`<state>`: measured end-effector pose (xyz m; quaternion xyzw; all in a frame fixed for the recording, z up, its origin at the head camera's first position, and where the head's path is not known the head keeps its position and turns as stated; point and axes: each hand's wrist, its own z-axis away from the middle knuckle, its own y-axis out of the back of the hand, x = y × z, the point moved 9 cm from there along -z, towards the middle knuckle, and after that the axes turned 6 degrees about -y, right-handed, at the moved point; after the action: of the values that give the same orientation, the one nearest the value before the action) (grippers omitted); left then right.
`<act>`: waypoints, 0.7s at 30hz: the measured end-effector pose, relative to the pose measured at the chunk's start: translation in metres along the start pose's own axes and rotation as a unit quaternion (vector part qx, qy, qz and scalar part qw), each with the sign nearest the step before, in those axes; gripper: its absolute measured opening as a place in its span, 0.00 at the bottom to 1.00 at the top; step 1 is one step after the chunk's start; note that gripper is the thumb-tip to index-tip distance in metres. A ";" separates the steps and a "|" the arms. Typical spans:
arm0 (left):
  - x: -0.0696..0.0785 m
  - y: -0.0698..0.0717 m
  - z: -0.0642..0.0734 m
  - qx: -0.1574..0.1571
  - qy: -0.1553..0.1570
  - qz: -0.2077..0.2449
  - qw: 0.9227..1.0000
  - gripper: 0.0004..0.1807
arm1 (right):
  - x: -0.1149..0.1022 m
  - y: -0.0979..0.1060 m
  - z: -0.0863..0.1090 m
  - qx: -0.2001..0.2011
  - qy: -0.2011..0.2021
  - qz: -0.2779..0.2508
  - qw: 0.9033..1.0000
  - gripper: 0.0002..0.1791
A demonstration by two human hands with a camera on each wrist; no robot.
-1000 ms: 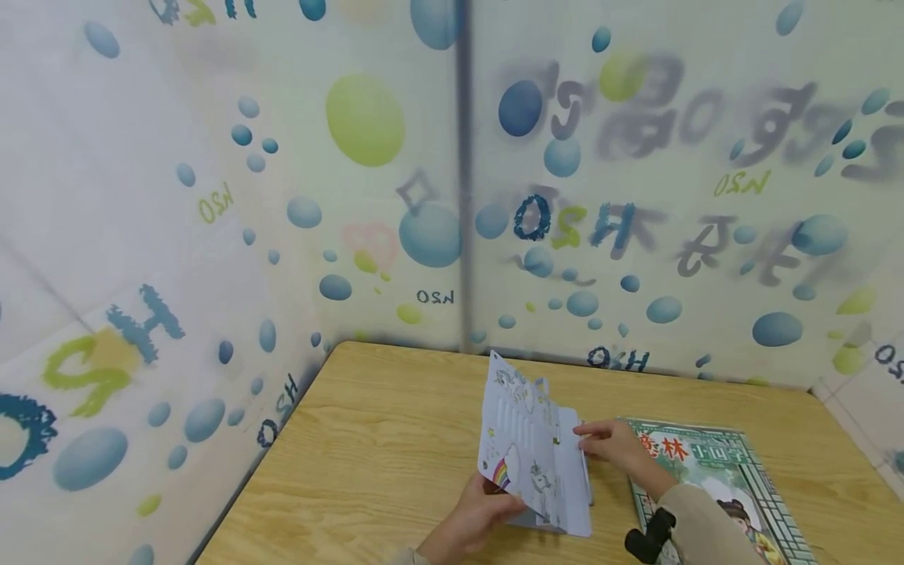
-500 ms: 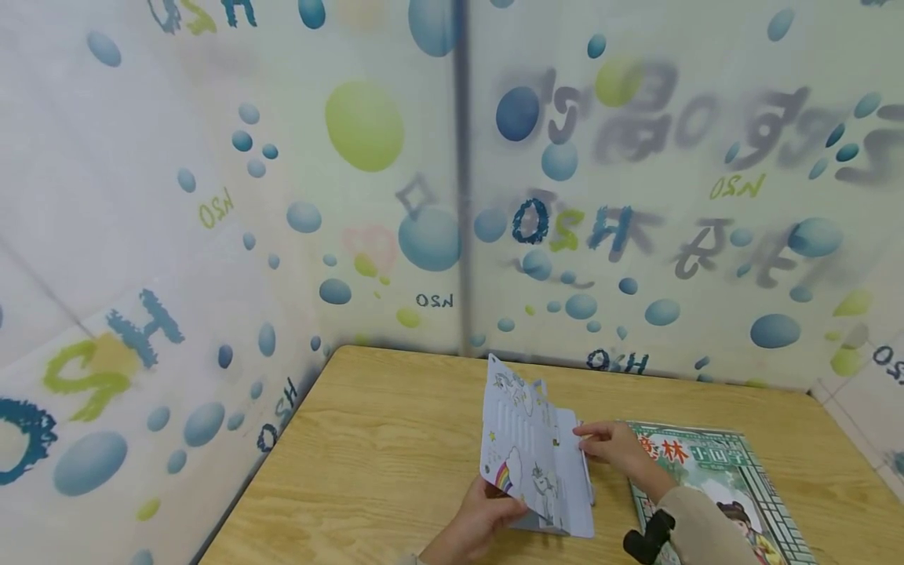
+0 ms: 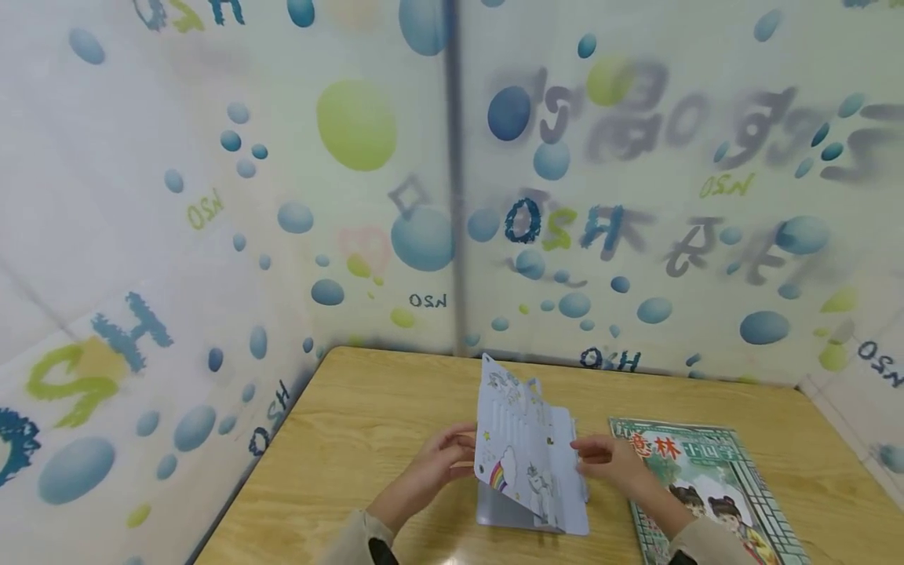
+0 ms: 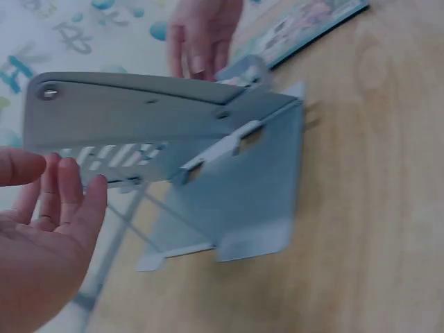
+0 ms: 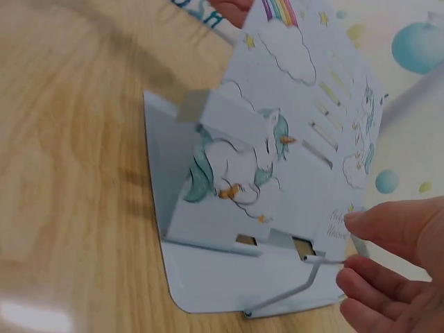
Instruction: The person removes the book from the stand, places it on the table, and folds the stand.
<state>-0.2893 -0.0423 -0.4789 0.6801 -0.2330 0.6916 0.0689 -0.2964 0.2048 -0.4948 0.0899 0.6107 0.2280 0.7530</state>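
Observation:
A pale book stand (image 3: pixel 515 439) printed with unicorns, a rainbow and clouds stands on the table, its slotted panel tilted up from a flat base (image 5: pixel 208 281). My left hand (image 3: pixel 441 463) is at the panel's left edge; in the left wrist view its loosely bent fingers (image 4: pixel 69 180) lie right at that edge, the thumb apart from them. At the stand's right side my right hand (image 3: pixel 610 463) holds its edge between thumb and fingers, by a bent wire arm (image 5: pixel 284 298). The panel's plain back (image 4: pixel 125 114) and a thin support rod (image 4: pixel 177 215) show in the left wrist view.
A green-bordered magazine (image 3: pixel 706 471) lies flat on the wooden table (image 3: pixel 353 424), to the right of the stand and partly under the right forearm. Behind the table's far edge hangs a curtain (image 3: pixel 381 196) with blue and green bubble prints.
My left hand has let go of the panel's lower corner and moved up and left to its left edge. The right hand stays at the stand's right side. The view has shifted slightly.

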 end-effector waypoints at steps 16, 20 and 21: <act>0.036 0.003 -0.033 0.045 0.038 -0.035 0.998 0.27 | -0.048 -0.072 0.030 -0.118 0.124 -0.117 0.978 0.18; 0.037 0.001 -0.032 0.055 0.036 -0.023 0.998 0.28 | -0.055 -0.082 0.029 -0.106 0.129 -0.129 0.978 0.18; 0.037 0.000 -0.031 0.057 0.037 -0.022 0.997 0.28 | -0.056 -0.084 0.029 -0.105 0.129 -0.133 0.977 0.18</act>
<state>-0.3201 -0.0380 -0.4419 0.6622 -0.1757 0.7264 0.0539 -0.2572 0.1096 -0.4735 -0.1022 0.6821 0.1984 0.6964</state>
